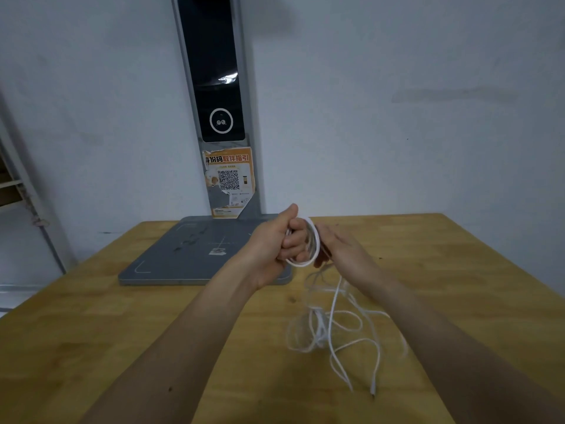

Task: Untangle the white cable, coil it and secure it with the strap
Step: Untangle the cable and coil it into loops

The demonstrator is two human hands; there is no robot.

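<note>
My left hand (279, 240) is held above the wooden table, its fingers curled round a small coil of the white cable (315, 249). My right hand (342, 252) sits just right of the coil, fingers mostly hidden behind it, and the cable seems to run from them. From the coil the loose cable (336, 325) drops to the table and lies in blurred, tangled loops. One plug end (373, 391) lies near the front. I see no strap.
A grey flat scanner base (171, 255) lies on the wooden table (91, 332) behind my left hand, with a tall grey column (218, 102) carrying a dark screen and an orange QR sticker (230, 179). White wall behind; shelving at the far left.
</note>
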